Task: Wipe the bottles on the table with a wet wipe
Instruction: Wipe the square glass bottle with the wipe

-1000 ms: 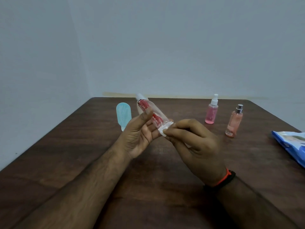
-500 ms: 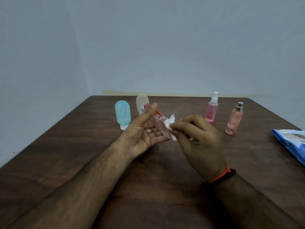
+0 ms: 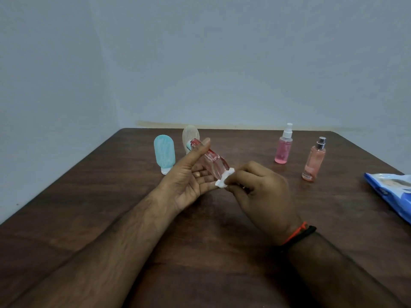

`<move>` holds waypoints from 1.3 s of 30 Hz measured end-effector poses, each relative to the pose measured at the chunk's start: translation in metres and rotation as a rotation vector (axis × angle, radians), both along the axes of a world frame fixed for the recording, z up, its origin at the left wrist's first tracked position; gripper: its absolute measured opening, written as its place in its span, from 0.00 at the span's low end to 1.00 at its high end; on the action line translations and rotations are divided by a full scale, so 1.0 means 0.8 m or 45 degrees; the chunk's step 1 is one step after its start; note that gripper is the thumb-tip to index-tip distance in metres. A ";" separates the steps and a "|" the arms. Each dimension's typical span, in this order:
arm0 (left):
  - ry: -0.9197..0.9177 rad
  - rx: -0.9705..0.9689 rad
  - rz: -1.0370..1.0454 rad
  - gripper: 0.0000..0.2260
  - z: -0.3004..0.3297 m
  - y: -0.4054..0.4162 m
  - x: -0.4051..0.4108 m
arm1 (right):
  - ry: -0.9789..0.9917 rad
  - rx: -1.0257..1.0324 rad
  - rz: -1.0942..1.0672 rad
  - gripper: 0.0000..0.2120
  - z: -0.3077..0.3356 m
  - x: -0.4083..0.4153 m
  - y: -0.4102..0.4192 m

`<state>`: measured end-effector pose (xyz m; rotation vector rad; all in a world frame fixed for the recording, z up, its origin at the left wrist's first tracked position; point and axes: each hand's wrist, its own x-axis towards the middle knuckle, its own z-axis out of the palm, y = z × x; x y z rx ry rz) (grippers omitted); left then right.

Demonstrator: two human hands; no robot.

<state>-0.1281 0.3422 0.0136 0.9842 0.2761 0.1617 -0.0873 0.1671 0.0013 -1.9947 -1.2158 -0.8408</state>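
My left hand (image 3: 188, 181) holds a small clear bottle with a red cap (image 3: 213, 164) tilted above the table, thumb along its upper side and fingers under it. My right hand (image 3: 258, 192) pinches a bunched white wet wipe (image 3: 223, 181) against the bottle's lower end. On the table stand a blue squeeze bottle (image 3: 164, 155), a beige squeeze bottle (image 3: 190, 135) partly hidden behind my thumb, a pink spray bottle (image 3: 283, 147) and a peach spray bottle (image 3: 313, 162).
A blue wet-wipe pack (image 3: 393, 192) lies at the right edge of the dark wooden table (image 3: 111, 196). Bare walls stand behind and to the left. An orange and black band circles my right wrist.
The held bottle has turned in my left hand. The wipe has slid from the bottle's side down to its lower end.
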 end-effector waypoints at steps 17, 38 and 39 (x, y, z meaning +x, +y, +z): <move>-0.007 0.071 0.090 0.33 0.001 0.005 -0.003 | 0.228 -0.143 -0.228 0.04 0.002 0.019 -0.008; 0.100 1.653 0.818 0.43 -0.035 -0.060 0.130 | 0.476 0.148 -0.591 0.09 0.005 0.048 -0.030; 0.114 1.665 0.837 0.43 -0.037 -0.062 0.133 | 0.481 0.147 -0.593 0.09 0.005 0.048 -0.029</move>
